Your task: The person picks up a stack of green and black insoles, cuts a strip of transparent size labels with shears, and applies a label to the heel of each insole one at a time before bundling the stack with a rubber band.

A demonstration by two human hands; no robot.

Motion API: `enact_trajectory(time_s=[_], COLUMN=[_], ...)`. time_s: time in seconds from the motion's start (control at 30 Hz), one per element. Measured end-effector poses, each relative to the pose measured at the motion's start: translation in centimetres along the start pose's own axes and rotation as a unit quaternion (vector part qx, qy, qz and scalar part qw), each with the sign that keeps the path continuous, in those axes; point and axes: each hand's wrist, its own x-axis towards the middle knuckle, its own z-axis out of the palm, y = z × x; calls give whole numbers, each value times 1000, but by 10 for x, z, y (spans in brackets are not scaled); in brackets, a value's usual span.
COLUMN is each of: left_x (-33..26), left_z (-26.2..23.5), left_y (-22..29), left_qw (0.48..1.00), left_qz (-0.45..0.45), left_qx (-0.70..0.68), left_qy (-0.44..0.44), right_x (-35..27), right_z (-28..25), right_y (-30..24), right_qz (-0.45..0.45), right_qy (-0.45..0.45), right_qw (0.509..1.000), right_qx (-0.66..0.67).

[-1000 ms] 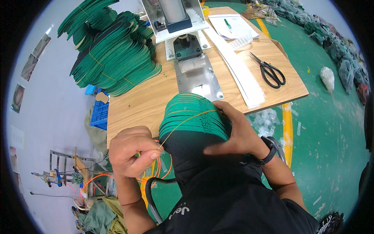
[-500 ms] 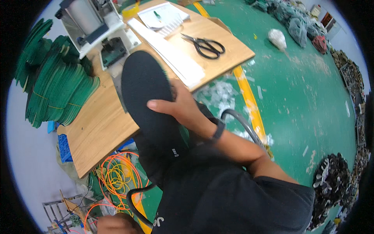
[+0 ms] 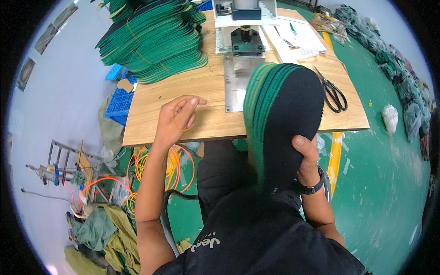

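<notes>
My right hand [image 3: 308, 158] is closed around the lower right side of a stack of insoles [image 3: 293, 107], its thumb across the black top face. The green edges of several layers fan out at the stack's left side. My left hand [image 3: 176, 120] is raised over the table's front edge with its fingers pinched, and a thin yellowish rubber band [image 3: 189, 129] loops about them. A large pile of green insoles [image 3: 153, 46], bound with thin bands, stands at the back left of the table. Black-handled scissors [image 3: 337, 97] lie just right of the held stack.
A press machine [image 3: 247, 41] with a metal plate [image 3: 234, 91] stands on the wooden table [image 3: 151, 107]. Papers [image 3: 300, 36] lie behind it. A blue crate [image 3: 120, 103] is at the table's left. Orange and yellow hoses [image 3: 172, 169] coil on the floor below.
My left hand has come up from the lower left edge to the table's front, the band now visible on it. The view has turned, and the held stack now shows its layered green side.
</notes>
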Motion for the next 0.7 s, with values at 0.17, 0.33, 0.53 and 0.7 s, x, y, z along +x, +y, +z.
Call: enact_trajectory(time_s=[0.17, 0.33, 0.53, 0.7], left_x=[8, 3, -4, -15], left_z=[4, -9, -30, -49], left_y=[-9, -31, -49, -58], left_qw=[999, 997, 980, 974], left_qz=[-16, 12, 8, 3], left_qx=[-18, -62, -189, -226], left_qy=[-33, -44, -56, -22], right_x=[-1, -2, 6, 13], right_z=[-22, -26, -21, -6], right_y=[23, 37, 53, 62], right_qz=[-9, -14, -7, 33], right_qy=[21, 40, -6, -34], right_qw=[1000, 996, 996, 997], right_qx=[16, 75, 88, 54])
